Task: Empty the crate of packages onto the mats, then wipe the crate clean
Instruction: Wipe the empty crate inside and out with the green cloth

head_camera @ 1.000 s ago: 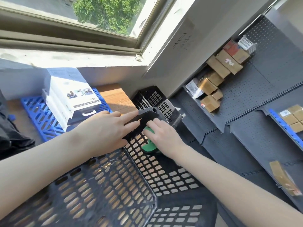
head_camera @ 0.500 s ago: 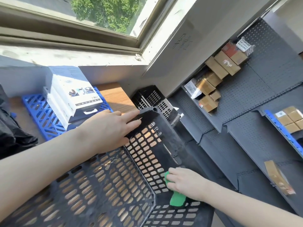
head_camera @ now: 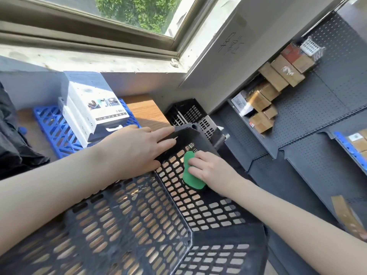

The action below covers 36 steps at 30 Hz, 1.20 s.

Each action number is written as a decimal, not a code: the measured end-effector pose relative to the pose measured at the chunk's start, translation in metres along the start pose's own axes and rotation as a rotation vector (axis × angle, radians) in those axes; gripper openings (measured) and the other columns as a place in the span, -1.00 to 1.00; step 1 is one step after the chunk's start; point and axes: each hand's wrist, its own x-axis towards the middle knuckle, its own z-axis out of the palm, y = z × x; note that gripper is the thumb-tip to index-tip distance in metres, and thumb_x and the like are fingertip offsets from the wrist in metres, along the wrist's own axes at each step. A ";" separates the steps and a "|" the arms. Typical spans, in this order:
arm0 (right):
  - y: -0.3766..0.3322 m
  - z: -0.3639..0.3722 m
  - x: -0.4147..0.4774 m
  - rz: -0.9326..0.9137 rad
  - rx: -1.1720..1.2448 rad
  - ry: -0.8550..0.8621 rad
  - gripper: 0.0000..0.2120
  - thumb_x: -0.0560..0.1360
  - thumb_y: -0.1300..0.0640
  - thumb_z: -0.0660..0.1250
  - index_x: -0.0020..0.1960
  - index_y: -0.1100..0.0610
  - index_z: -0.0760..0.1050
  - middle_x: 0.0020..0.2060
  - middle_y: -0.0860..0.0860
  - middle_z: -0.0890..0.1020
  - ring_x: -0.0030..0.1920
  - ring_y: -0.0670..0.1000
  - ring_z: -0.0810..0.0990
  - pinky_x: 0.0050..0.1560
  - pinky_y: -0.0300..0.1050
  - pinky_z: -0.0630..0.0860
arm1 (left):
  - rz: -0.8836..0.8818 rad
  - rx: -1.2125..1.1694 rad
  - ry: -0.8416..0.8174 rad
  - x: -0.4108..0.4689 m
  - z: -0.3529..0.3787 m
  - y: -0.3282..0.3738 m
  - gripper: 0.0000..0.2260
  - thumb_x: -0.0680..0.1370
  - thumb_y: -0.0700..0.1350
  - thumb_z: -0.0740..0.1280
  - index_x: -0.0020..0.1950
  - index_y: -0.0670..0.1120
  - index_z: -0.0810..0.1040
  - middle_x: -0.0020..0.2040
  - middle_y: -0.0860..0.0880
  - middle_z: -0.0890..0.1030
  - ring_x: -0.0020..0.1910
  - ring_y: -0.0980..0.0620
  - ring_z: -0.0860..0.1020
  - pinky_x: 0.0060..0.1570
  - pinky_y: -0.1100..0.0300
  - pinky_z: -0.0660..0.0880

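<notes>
A black perforated crate [head_camera: 139,225] lies overturned in front of me, filling the lower half of the head view. My left hand [head_camera: 131,151] rests flat on its far corner with fingers straight. My right hand [head_camera: 210,171] grips a green cloth [head_camera: 191,175] and presses it against the crate's right side wall near the top. White packages [head_camera: 93,104] are stacked on a blue mat [head_camera: 55,133] at the left, on the wooden table.
A second black crate [head_camera: 190,114] stands behind the first by the wall. Grey pegboard shelves [head_camera: 297,135] with cardboard boxes [head_camera: 278,76] run along the right. A window sill [head_camera: 79,58] is above the table. Dark fabric [head_camera: 12,139] lies at the far left.
My right hand has slid the green cloth back up the crate's side wall from its lower edge toward the top corner. The left hand has stayed on the corner.
</notes>
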 end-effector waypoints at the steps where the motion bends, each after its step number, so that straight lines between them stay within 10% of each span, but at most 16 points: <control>1: -0.007 0.000 -0.015 -0.012 0.027 -0.044 -0.90 0.46 0.26 0.41 -0.16 0.11 0.53 -0.12 0.00 0.60 -0.06 0.04 0.48 -0.03 -0.15 0.45 | -0.003 0.003 -0.020 0.000 -0.002 0.001 -0.48 0.38 0.07 0.46 0.31 -0.05 0.51 0.39 -0.08 0.48 -0.26 -0.12 0.63 -0.35 0.04 0.57; 9: -0.056 0.019 -0.104 -0.337 0.052 -0.526 -0.82 0.34 0.02 0.49 -0.34 -0.07 0.49 -0.36 -0.18 0.46 -0.21 -0.09 0.45 -0.13 -0.30 0.33 | -0.046 0.005 -0.184 0.005 -0.017 0.011 -0.48 0.62 0.13 0.13 0.53 0.04 0.09 0.59 0.03 0.00 0.20 -0.10 0.51 0.08 0.03 0.47; 20: 0.000 0.015 0.057 -0.016 -0.129 0.128 -0.81 0.50 0.26 0.20 -0.15 0.17 0.59 -0.18 0.07 0.61 -0.09 0.12 0.53 -0.07 -0.01 0.49 | -0.047 -0.011 -0.074 0.003 -0.010 0.004 -0.52 0.52 0.11 0.23 0.41 0.02 0.36 0.54 0.01 0.24 -0.05 -0.12 0.61 -0.13 -0.01 0.55; 24: -0.029 0.054 0.012 -0.072 0.001 -0.153 -0.92 0.35 0.19 0.46 -0.18 0.08 0.59 -0.18 -0.03 0.65 -0.06 0.05 0.57 0.09 -0.06 0.45 | -0.043 -0.004 -0.122 0.004 -0.009 0.007 -0.47 0.57 0.14 0.21 0.51 0.05 0.21 0.58 0.02 0.10 0.11 -0.11 0.56 0.01 -0.01 0.52; 30: -0.080 0.081 -0.073 -0.260 0.096 -0.691 -0.71 0.09 -0.11 0.60 -0.46 -0.04 0.50 -0.54 -0.18 0.48 -0.37 -0.15 0.50 -0.30 -0.34 0.47 | -0.043 0.005 -0.179 0.005 -0.016 0.008 -0.47 0.61 0.15 0.14 0.53 0.06 0.07 0.60 0.04 -0.04 0.19 -0.08 0.50 0.14 0.02 0.47; 36: -0.061 0.063 -0.026 -0.335 0.047 -0.499 -0.81 0.16 0.02 0.59 -0.35 -0.04 0.58 -0.41 -0.16 0.56 -0.24 -0.08 0.52 -0.27 -0.27 0.45 | -0.037 0.028 -0.208 0.005 -0.014 0.008 -0.46 0.61 0.16 0.14 0.53 0.06 0.07 0.59 0.05 -0.03 0.18 -0.08 0.50 0.14 -0.02 0.47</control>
